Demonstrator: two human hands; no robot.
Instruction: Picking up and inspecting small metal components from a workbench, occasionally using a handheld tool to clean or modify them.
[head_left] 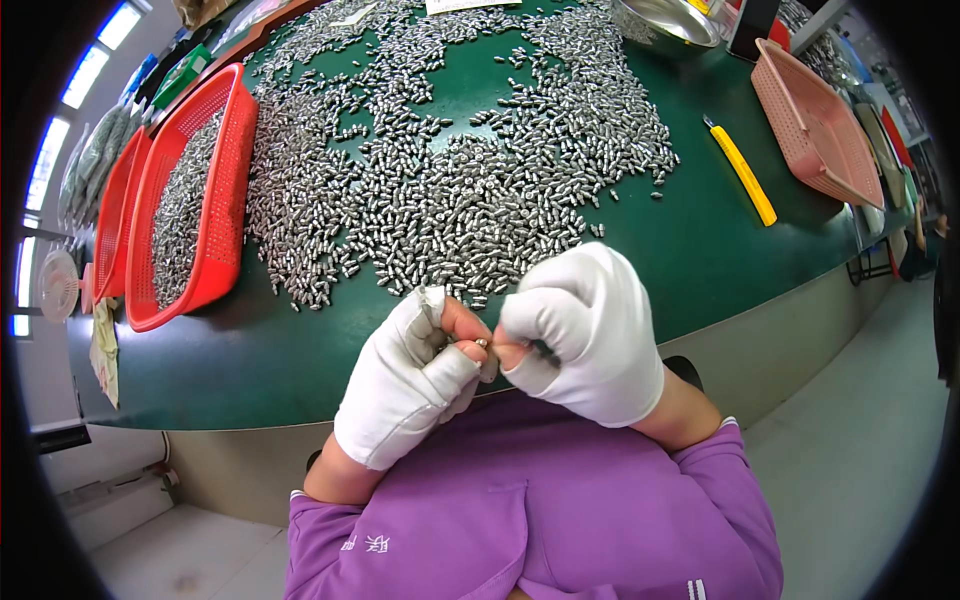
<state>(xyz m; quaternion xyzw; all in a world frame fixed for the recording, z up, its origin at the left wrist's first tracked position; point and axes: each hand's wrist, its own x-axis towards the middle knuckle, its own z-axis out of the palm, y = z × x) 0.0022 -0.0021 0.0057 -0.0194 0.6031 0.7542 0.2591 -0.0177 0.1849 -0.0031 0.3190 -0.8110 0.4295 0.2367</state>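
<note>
Both gloved hands meet at the green tabletop (700, 250) edge. The left hand (410, 385) pinches a small metal piece (482, 343) with bare fingertips; the right hand (585, 335) is fisted, touching it. Loose metal pieces (450, 190) lie beyond.

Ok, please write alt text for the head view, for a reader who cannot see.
Two white-gloved hands, left hand and right hand, pinch a small metal piece together above a green table covered in small metal parts, beside a red basket.

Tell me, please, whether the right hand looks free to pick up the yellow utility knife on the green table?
Probably not yet: the right hand is closed on a small metal piece shared with the left hand. The yellow utility knife itself lies unobstructed.
</note>
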